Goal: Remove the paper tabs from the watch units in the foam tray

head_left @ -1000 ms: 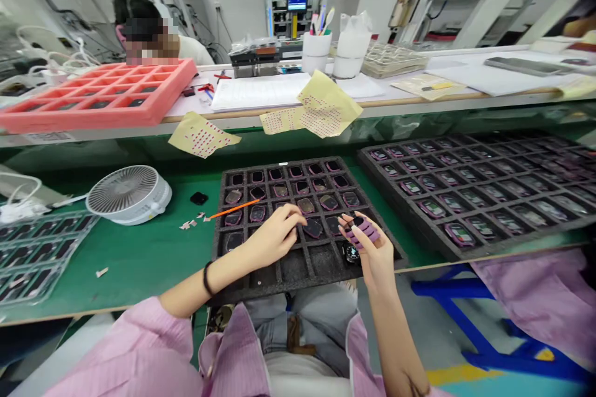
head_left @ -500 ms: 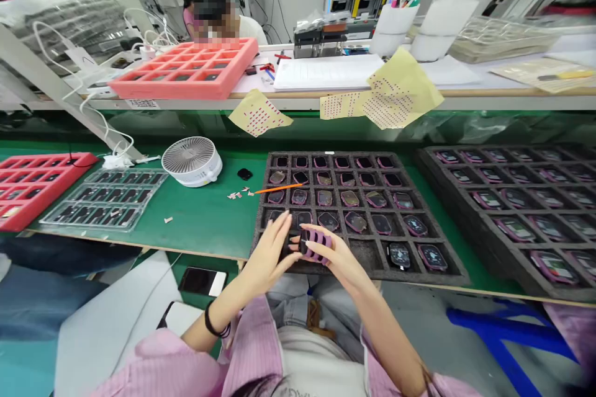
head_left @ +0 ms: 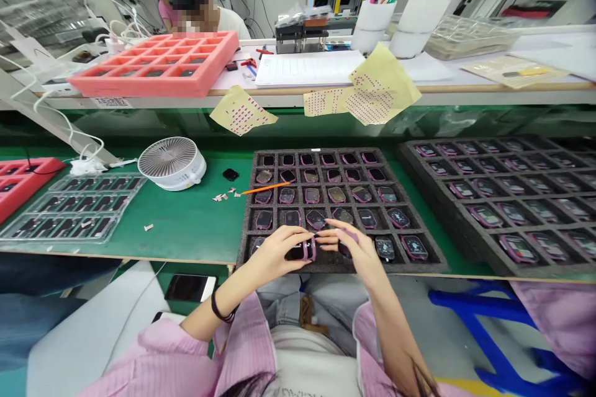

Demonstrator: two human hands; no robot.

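My left hand [head_left: 275, 254] is closed on purple-rimmed smartwatch bodies [head_left: 305, 252], held on edge between thumb and fingers; their exact number cannot be told. Just to the right, my right hand [head_left: 361, 255] grips another purple smartwatch body [head_left: 345, 243], partly covered by its fingers. Both hands are above the front row of a dark grey foam tray [head_left: 342, 265], whose compartments hold several similar watch bodies. One watch with a lit face [head_left: 384, 248] lies in the tray beside my right hand.
An orange stick [head_left: 267, 188] lies across the tray's left edge. To the left are a white fan [head_left: 172, 164], a small black piece [head_left: 230, 174], paper scraps and a clear plastic tray [head_left: 69, 214]. A second foam tray [head_left: 470, 223] sits at right. Another person is behind the shelf.
The stack of purple watch bodies in my right hand has been split: some are now in my left hand, one in my right. The view has shifted to the right.
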